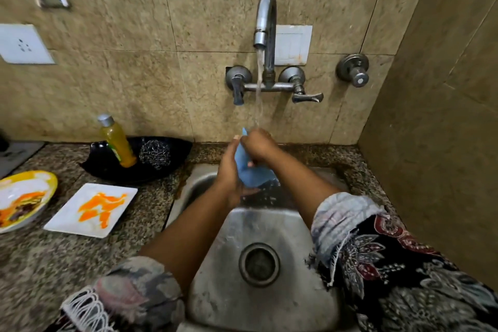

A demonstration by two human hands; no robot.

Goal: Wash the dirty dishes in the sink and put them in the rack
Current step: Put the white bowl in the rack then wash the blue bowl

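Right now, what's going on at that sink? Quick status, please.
Left hand and right hand both gripping a blue item under running tap water. Two dirty plates wait on counter. Nothing in the way.

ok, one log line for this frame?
step: rinse blue item | left hand: holds | right hand: holds | tap: running | plates: dirty on counter

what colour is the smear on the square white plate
Orange, streaked across the middle of the square white plate, seen in the head view.
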